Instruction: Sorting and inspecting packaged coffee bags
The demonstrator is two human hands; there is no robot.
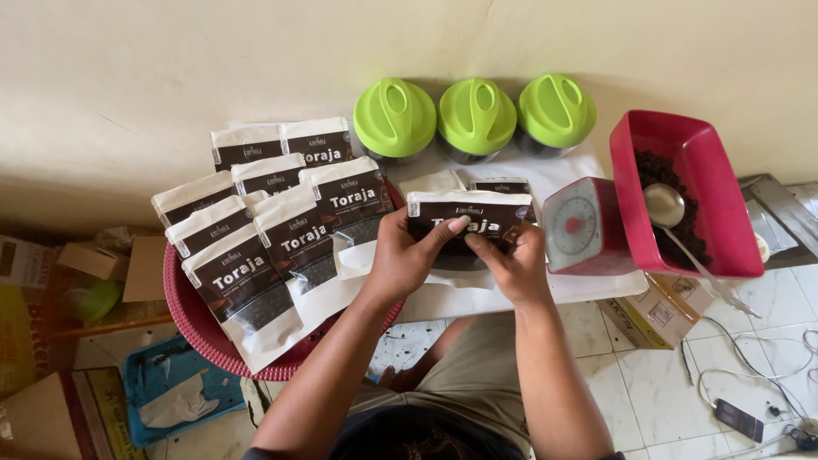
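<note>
I hold a flat pouch (477, 217) with a white top and dark label in both hands, over a low white board (511, 294). My left hand (407, 255) grips its left side with the thumb on the label. My right hand (511, 260) pinches its lower right part. Several filled pouches of the same kind (281, 226) stand packed in a red round basket (200, 328) to the left.
Three jars with green lids (475, 115) stand at the wall. A red kitchen scale (579, 226) carries a red tray (711, 183) of dark beans with a metal spoon (666, 209). Cardboard boxes, a phone (738, 419) and cables lie on the tiled floor.
</note>
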